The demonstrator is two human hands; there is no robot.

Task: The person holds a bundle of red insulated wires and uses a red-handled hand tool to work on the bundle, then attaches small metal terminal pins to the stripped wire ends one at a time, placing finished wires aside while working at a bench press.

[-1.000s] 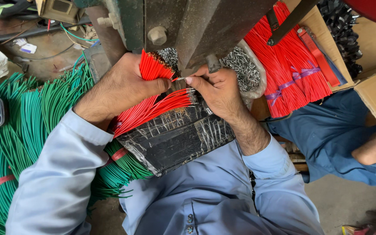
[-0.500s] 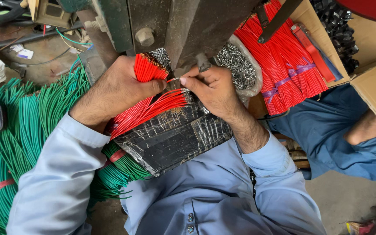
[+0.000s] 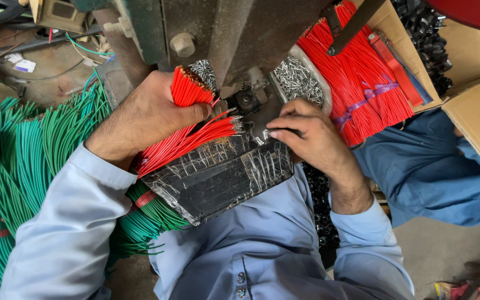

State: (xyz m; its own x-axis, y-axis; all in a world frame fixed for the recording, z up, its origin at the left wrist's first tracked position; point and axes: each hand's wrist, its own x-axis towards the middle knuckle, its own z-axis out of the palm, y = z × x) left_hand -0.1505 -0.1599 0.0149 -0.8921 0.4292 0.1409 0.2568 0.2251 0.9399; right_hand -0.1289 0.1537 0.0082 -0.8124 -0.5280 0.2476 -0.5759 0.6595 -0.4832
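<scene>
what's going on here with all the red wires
A person sits at a metal press. The left hand grips a bundle of red wires, fanned over a black taped pad. The right hand rests fingertips on the pad's top edge beside the wire ends. Small metal terminals are piled behind it. More red wires lie in a box to the right, green wires to the left.

Plastic-coated wires, worn metal, taped pad
I see smooth red wires (image 3: 187, 130), matt green wires (image 3: 23, 161), a glossy taped black pad (image 3: 218, 178), shiny metal terminals (image 3: 298, 80), rough cardboard (image 3: 479, 114)
</scene>
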